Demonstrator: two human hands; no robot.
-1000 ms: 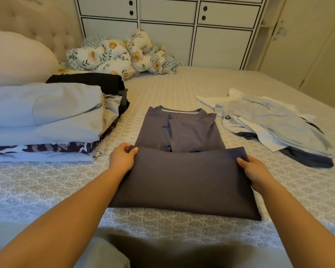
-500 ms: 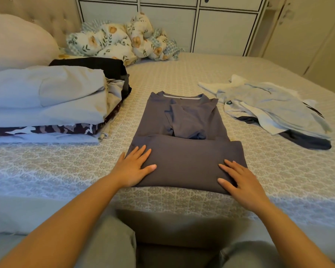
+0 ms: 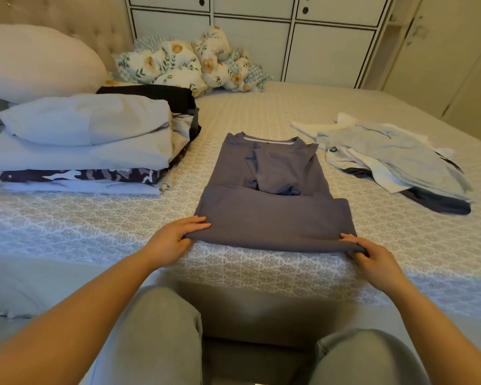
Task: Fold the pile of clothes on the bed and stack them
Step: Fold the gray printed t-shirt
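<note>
A grey-purple shirt lies in the middle of the bed, sleeves folded in and its bottom part folded up over the body. My left hand pinches the near left corner of the fold. At the near right corner my right hand pinches the fold too. A stack of folded clothes stands to the left, pale garments on top, a camouflage one lower down. To the right lies a loose pile of unfolded clothes, light blue, white and dark blue.
The bed has a patterned beige cover. A pillow and a crumpled floral blanket lie at the headboard end. White cabinets stand behind the bed. My knees in grey trousers are at the bed's near edge.
My hands laid the folded bottom part down and pressed it flat. They have now slid back to the near corners of the fold and pinch them.
</note>
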